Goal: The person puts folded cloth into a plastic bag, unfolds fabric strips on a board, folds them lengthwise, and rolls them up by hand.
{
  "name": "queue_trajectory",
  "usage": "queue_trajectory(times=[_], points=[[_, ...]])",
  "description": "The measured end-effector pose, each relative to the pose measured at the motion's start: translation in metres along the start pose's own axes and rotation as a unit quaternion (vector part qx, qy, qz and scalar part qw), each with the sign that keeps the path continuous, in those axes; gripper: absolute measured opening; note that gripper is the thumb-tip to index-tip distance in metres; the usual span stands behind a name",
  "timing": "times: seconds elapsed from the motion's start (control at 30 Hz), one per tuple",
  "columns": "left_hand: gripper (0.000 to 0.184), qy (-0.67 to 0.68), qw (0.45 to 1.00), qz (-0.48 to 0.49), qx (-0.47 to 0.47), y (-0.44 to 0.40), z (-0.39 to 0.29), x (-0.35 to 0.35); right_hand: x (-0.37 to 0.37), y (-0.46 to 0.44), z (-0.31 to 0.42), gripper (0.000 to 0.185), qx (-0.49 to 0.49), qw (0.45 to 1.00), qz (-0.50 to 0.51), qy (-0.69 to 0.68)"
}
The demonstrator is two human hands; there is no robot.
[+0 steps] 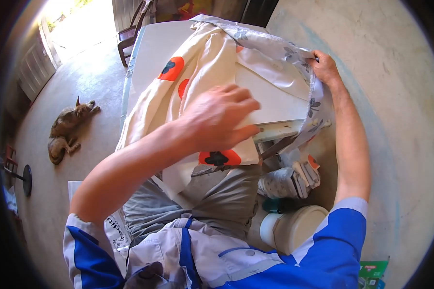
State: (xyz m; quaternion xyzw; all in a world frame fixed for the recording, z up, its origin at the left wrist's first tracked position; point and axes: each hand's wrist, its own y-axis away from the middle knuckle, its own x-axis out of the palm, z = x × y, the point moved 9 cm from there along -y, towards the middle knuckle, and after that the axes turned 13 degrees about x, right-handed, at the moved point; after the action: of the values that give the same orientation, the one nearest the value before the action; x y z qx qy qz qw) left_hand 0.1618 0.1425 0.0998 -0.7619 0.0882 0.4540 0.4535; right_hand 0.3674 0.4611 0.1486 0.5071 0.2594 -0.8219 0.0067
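Note:
A large white fabric (202, 65) with orange-red and dark motifs spreads over the table and hangs down to my lap. Along its far and right side runs a pale band with grey leaf prints (301, 62). My right hand (324, 67) is closed on the edge of this band, holding it up at the right. A small dark spot shows at its fingertips, too small to name. Over the middle of the fabric is my left hand (222, 115), slightly blurred, thumb and curled fingers apart, with nothing visible in it.
The white table (152, 43) stands before me. Below its right side are a wrapped bundle (287, 182) and a pale round tub (304, 226). A dog (67, 127) lies on the floor at the left. A dark chair (128, 41) stands behind the table's left corner.

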Motion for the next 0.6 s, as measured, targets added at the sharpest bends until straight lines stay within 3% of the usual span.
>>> queue_trajectory(times=[0.07,0.23,0.33,0.43,0.6], points=[[0.041,0.001,0.997,0.079,-0.013,-0.029,0.013,0.047,-0.005,0.005,0.01,0.023,0.001,1.0,0.02,0.006],[0.042,-0.014,0.995,0.09,-0.044,-0.094,0.06,0.138,-0.008,0.016,0.021,0.023,0.005,0.999,0.032,-0.015],[0.04,-0.035,0.999,-0.021,-0.012,-0.123,0.066,0.15,-0.003,0.018,0.036,0.023,-0.024,0.999,0.036,-0.007],[0.03,-0.019,0.995,0.052,-0.08,-0.141,0.083,0.172,0.012,0.021,0.05,0.022,-0.049,0.997,0.058,0.008],[0.015,-0.053,0.991,0.053,-0.109,-0.154,0.104,0.176,0.036,0.017,0.054,0.02,-0.109,0.992,0.052,0.046]])
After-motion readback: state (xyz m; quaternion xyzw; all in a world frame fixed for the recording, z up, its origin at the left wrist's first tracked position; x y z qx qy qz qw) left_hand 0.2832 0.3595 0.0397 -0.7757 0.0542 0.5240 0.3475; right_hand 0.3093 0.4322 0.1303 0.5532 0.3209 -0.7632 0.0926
